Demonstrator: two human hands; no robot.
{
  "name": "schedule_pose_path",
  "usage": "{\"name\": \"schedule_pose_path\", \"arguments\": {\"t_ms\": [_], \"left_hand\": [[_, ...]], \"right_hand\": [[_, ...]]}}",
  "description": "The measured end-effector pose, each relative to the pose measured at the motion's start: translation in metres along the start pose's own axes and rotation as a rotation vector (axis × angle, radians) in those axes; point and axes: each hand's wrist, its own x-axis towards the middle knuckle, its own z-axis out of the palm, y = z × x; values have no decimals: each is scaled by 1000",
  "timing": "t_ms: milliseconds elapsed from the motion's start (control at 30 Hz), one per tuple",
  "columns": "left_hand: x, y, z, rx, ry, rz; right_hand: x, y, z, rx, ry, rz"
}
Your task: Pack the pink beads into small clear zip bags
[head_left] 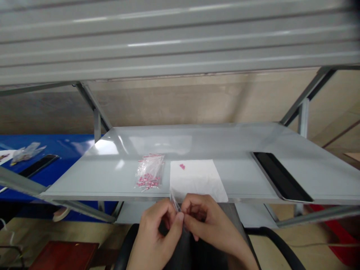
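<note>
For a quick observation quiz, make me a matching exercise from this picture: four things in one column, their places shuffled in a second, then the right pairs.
Things:
1. Plastic bag of pink pieces
2. Two small pink pieces
3. Black flat panel
4. Clear plastic piece

Places:
A. On the white paper
B. Between the left hand and right hand
C. Left of the paper on the grey shelf
D. Toward the shelf's right end

Pairs: 1C, 2A, 3D, 4B
</note>
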Motion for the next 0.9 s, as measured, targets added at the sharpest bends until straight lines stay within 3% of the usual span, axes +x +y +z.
{"name": "schedule_pose_path", "arguments": {"t_ms": [200, 333, 433, 567, 667, 733, 900], "left_hand": [[-7, -1, 4, 54, -129, -42], [-11, -2, 4, 150, 8, 46], [-13, 1, 0, 187, 155, 77], [-10, 4, -6, 151, 271, 200], [-7, -1, -5, 214, 116, 296], [-7, -6, -1, 236, 36, 273], [-4, -10, 4, 165, 104, 186]], "right_hand": [[0, -1, 6, -77, 51, -82], [-1, -2, 15, -243, 229, -179], [-2, -3, 15, -293, 341, -173], [-5, -7, 8, -107, 250, -116], [-9, -8, 4, 28, 144, -92], [-9, -8, 3, 53, 113, -78], [-5, -8, 2, -89, 209, -63]]}}
